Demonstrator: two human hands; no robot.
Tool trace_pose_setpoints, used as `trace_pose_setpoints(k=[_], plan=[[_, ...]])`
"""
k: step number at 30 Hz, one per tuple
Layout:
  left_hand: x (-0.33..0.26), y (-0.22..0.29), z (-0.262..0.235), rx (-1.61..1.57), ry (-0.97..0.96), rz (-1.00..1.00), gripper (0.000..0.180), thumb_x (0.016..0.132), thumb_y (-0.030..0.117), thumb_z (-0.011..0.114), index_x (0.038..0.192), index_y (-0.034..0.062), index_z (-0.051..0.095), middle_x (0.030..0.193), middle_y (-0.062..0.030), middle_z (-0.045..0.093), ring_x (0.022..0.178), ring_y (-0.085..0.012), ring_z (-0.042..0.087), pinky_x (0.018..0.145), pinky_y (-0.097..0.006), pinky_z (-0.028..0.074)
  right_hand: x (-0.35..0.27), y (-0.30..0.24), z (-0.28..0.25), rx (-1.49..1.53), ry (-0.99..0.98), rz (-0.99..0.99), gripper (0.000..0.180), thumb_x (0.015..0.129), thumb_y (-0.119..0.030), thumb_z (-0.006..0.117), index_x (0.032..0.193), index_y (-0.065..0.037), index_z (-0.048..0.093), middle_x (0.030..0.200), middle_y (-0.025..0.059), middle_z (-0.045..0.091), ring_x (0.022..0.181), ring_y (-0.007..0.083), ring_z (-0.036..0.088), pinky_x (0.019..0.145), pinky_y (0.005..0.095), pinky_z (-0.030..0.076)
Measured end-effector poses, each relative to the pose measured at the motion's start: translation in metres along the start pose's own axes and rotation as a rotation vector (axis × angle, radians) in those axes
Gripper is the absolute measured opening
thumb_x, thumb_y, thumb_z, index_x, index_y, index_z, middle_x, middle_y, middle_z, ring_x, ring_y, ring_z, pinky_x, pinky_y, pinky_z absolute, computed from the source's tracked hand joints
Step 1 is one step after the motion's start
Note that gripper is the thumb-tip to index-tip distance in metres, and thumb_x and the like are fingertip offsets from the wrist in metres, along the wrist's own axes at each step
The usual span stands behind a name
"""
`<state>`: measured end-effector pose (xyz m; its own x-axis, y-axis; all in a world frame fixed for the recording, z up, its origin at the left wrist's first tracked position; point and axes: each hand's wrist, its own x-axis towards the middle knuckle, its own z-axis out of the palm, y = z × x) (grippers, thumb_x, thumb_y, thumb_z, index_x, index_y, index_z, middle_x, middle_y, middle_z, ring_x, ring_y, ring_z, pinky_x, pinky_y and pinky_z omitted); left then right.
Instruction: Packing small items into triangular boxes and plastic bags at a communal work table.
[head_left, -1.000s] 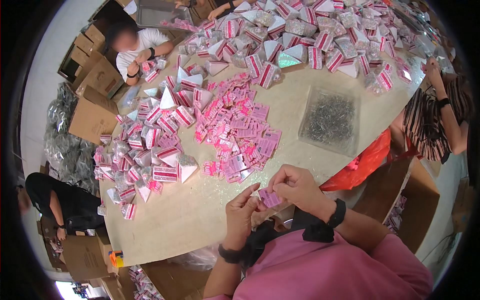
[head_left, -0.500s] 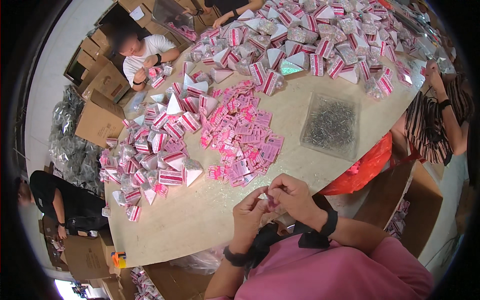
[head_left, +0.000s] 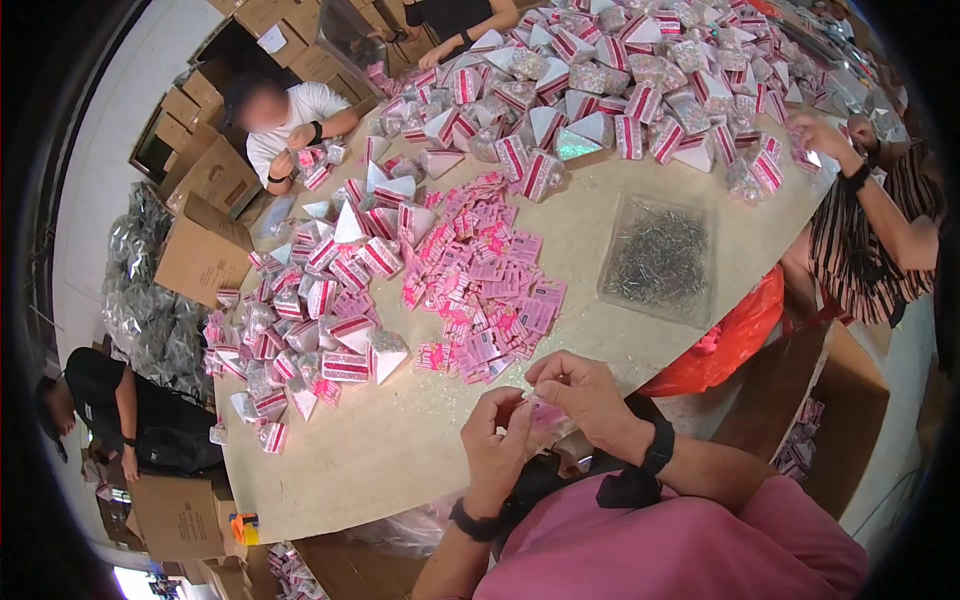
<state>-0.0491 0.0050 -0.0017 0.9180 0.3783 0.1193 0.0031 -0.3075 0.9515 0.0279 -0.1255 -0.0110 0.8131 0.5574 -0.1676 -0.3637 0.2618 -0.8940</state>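
Note:
Close to the table's near edge, my left hand (head_left: 493,437) and my right hand (head_left: 592,405) are held together, fingers pinched. Between them is a small pink card (head_left: 547,416), partly covered by the fingers. A small pale bit shows at the fingertips, too small to name. Just beyond my hands lies a loose heap of pink printed cards (head_left: 485,280). Right of that heap, a clear shallow tray (head_left: 610,283) holds many small metal pins or hooks.
Bagged wedge-shaped packs with pink-and-white stripes (head_left: 345,366) are piled at left, with a larger pile (head_left: 600,75) at the far side. An orange tape dispenser (head_left: 243,528) sits at the left corner. Several people work around the table (head_left: 330,470). A red bag (head_left: 715,345) hangs at right.
My fingers have shifted around the pink card, and more of it shows now. The person at right has reached toward the far pile. The view has tilted slightly.

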Motion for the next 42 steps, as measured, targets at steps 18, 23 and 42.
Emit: trace_pose_setpoints(k=[18,23,42], plan=[[-0.01,-0.03,-0.001,0.746,-0.294,0.512,0.041,0.078,0.017,0.07,0.111,0.0016,0.051,0.112,-0.0151,0.054,0.105,-0.0273,0.052,0.089,-0.04,0.042,0.008,0.002,-0.034,0.08,0.06,0.0,0.008,0.091,-0.011,0.054,0.09,-0.004,0.057,0.085,0.0049,0.064,0.076,0.0116,0.06,0.069,0.0252,0.047],[-0.027,-0.076,-0.002,0.933,-0.445,0.581,0.05,0.071,0.017,0.071,0.115,0.0027,0.051,0.12,-0.0119,0.052,0.113,-0.0306,0.048,0.091,-0.042,0.04,0.003,0.016,-0.048,0.097,0.055,0.041,0.008,0.091,-0.012,0.055,0.089,-0.004,0.056,0.083,0.0047,0.063,0.073,0.0109,0.059,0.067,0.0243,0.047],[-0.01,-0.011,-0.019,-0.34,-0.58,-0.371,0.025,0.097,0.021,0.052,0.086,-0.0001,0.06,0.074,0.003,0.054,0.07,-0.0039,0.047,0.065,-0.02,0.04,0.003,0.011,-0.044,-0.051,-0.217,0.087,0.006,0.086,-0.01,0.06,0.087,-0.004,0.06,0.093,0.0045,0.06,0.087,0.011,0.055,0.075,0.0246,0.045]])
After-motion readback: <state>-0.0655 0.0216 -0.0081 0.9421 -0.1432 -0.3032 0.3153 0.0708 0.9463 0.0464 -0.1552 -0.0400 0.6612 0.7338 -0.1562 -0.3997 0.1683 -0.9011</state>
